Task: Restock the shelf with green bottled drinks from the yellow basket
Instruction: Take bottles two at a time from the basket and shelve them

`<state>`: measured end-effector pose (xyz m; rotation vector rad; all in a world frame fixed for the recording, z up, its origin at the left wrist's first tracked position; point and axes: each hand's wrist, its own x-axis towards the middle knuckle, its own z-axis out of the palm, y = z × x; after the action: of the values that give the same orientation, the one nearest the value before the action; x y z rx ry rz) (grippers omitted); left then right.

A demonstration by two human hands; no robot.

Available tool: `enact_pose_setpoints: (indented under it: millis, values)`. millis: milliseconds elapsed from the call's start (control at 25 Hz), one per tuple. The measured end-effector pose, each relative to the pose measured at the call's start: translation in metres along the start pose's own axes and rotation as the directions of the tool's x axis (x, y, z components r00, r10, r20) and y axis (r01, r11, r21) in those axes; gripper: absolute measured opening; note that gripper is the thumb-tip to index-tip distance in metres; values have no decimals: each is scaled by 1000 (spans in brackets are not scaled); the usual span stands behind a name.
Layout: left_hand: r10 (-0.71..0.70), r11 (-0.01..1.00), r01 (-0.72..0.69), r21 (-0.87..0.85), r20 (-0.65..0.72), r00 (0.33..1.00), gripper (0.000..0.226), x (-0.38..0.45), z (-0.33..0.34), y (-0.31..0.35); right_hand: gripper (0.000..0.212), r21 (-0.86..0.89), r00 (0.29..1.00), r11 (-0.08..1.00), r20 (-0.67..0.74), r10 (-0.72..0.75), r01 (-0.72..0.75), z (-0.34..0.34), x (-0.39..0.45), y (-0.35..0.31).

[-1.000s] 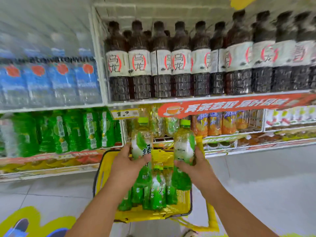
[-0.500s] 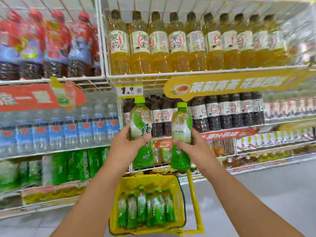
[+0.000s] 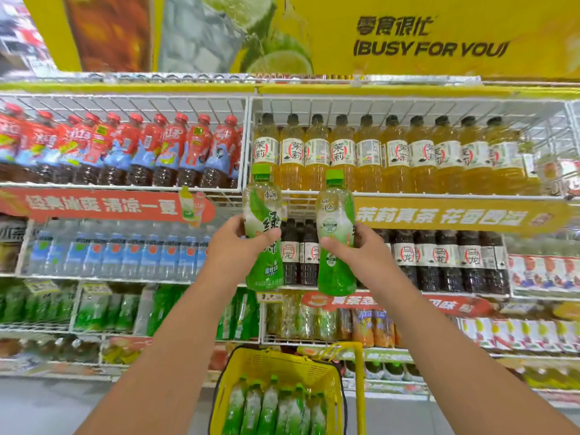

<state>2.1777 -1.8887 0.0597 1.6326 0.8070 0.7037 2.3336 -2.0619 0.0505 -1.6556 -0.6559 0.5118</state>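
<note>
A: Status?
B: Left hand (image 3: pixel 233 246) and right hand (image 3: pixel 351 248) apart, each clamped round one green-capped clear plastic bottle of green drink (image 3: pixel 263 227) (image 3: pixel 335 233). Both raised from yellow plastic basket (image 3: pixel 276 365) at 6 o'clock to mid-shelf ht.
A: Meaning?
B: Pick done; placement next, approx. 5 bottles left.

Glossy clear-plastic green bottles (image 3: pixel 264 227) with shiny film labels, a perforated yellow plastic basket (image 3: pixel 282 365), white-coated wire shelves (image 3: pixel 408 103).
</note>
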Motion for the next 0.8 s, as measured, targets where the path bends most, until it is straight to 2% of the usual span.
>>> enact_pose_setpoints:
  millis: [160, 400, 600, 800]
  values:
    - [54, 999, -53, 9, -83, 995, 37, -22, 3, 33, 47, 1, 995, 997, 73, -74, 74, -20, -2, -33]
    - [73, 997, -74, -5, -128, 989, 37, -52, 1, 48, 39, -3, 975, 988, 166, -150, 153, -18, -12, -51]
    - [37, 998, -46, -41, -206, 978, 58, -64, -41, 39, 34, 16, 961, 987, 224, -161, 162, 21, -17, -64]
    - [29, 997, -48, -65, -266, 963, 29, -74, -122, 22, 38, 26, 951, 989, 274, -146, 144, 104, -20, -74]
